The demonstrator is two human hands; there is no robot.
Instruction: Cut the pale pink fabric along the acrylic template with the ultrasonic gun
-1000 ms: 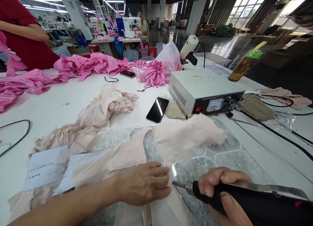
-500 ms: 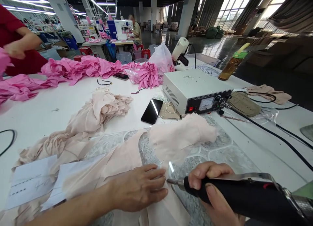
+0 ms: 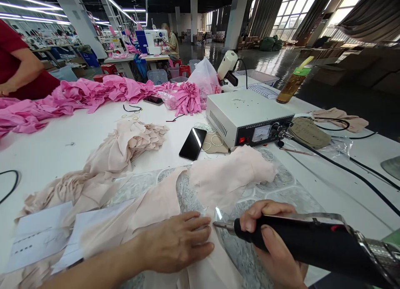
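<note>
My left hand (image 3: 178, 241) lies flat with its fingers stretched out, pressing on pale pink fabric pieces (image 3: 215, 262). In my right hand (image 3: 278, 251) is a black ultrasonic welding gun (image 3: 321, 245), gripped around its body. Its slim metal tip (image 3: 223, 225) points left and is just beside my left fingertips, over the fabric edge. Whether the tip touches the cloth I cannot tell. Under the fabric is a grey stone-patterned mat (image 3: 250, 257). Another pale pink piece (image 3: 231, 172) lies beyond my hands.
A generator box (image 3: 250, 109) with a cable (image 3: 343, 182) stands behind, near a phone (image 3: 192, 144). Pale fabric piles (image 3: 125, 145) and paper sheets (image 3: 40, 234) lie left. Pink fabric (image 3: 103, 91) lines the far edge, where a person in red (image 3: 25, 68) stands. A bottle (image 3: 292, 86) is at right.
The welding gun's tip has shifted slightly away from me along the fabric edge. My left hand stays in place. The person in red has lowered a hand toward the pink fabric.
</note>
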